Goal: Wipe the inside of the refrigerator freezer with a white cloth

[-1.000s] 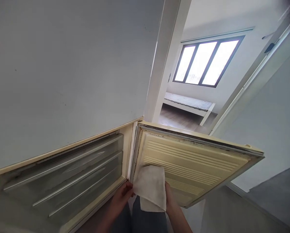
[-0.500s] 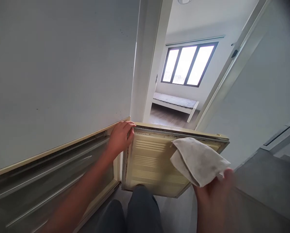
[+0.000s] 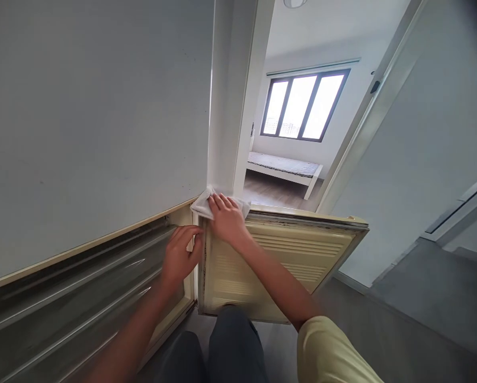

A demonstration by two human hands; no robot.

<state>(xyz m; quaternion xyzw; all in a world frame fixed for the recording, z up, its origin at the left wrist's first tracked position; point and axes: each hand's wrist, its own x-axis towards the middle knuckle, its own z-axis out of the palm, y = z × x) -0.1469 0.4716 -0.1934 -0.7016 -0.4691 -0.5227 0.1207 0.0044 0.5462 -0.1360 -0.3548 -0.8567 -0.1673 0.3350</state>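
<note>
A whitish cloth [image 3: 202,205] lies bunched over the top corner of the pale yellow, ribbed freezer door [image 3: 294,255], at the hinge side. My right hand [image 3: 227,215] presses down on it, fingers bent over the fabric. Just below and to the left, my left hand [image 3: 180,252] is at the door's hinge-side edge. Its fingers are curled with a gap to the thumb, and nothing shows between them. Whether the fingertips touch the edge I cannot tell. The door stands open, with a dark-stained seal along its rim.
On the left is the open freezer compartment [image 3: 82,308] with drawer-like fronts, under a large grey-white panel [image 3: 95,117]. My knees [image 3: 236,346] are close below the door. A doorway beyond shows a bed frame [image 3: 284,165] beneath a window [image 3: 304,106].
My right hand has carried the cloth left from in front of the door to its hinge-side top corner. My left hand has let go of that corner and moved slightly down and left.
</note>
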